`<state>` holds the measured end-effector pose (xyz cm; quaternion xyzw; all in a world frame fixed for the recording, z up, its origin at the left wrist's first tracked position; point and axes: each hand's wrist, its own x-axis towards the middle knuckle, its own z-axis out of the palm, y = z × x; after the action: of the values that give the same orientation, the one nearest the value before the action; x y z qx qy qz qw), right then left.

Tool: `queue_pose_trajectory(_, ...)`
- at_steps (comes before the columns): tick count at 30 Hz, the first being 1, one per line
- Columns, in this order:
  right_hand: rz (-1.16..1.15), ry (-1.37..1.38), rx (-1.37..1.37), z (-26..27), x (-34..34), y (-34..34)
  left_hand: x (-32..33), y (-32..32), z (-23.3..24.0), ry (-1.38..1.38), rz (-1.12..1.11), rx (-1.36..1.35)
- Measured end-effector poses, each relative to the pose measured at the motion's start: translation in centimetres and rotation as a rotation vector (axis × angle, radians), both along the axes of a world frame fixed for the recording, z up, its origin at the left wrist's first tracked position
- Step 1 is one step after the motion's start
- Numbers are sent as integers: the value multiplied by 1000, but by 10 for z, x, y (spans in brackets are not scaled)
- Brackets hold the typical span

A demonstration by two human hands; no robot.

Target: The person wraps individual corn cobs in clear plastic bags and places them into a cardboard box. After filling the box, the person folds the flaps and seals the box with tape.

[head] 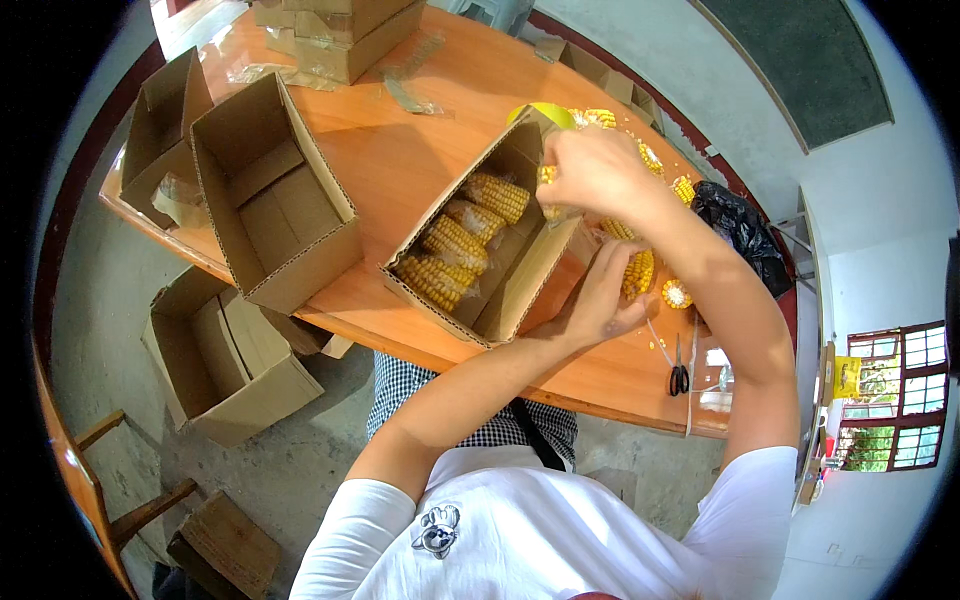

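Note:
My right hand (592,169), over the far right side of an open cardboard box (525,300), is closed on a yellow corn cob piece (549,176) in thin clear plastic. Several bagged corn pieces (455,244) lie side by side along the left half of the box. To the right of the box, my left hand (611,296) rests with curved fingers against a corn piece (638,274); whether it grips it is unclear. Loose cut corn pieces (676,294) lie about on the orange wooden table (465,82), near a yellow-green round object (544,115) partly hidden behind the box.
Black-handled scissors (679,375) and white string lie at the near right edge. A black plastic bag (739,232) is at the far right. An open cardboard box (281,202) stands at left, another (225,356) lower down beside the table. Taped boxes (349,37) are stacked at the back.

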<state>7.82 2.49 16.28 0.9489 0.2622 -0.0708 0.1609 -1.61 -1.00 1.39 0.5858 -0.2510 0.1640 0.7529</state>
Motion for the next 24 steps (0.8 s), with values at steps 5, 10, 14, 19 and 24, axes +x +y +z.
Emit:
queue_pose_trajectory(5, -5, 0, -190, -19, -2, 19, 2, 1, -3, 24, -16, 49)
queue_pose_trajectory(10, 23, 72, -233, -50, 10, 11, 3, -2, -8, 25, -45, 60)
queue_pose_trajectory(14, 16, 111, -155, -17, -2, 14, -1, -1, -5, 77, -10, 64)
queue_pose_trajectory(19, 135, 41, -148, -22, -18, 5, 2, -4, -8, -23, 11, 138)
queue_pose_trajectory(24, 119, -26, -92, -38, -8, 0, 1, 0, -2, 34, -116, 137)
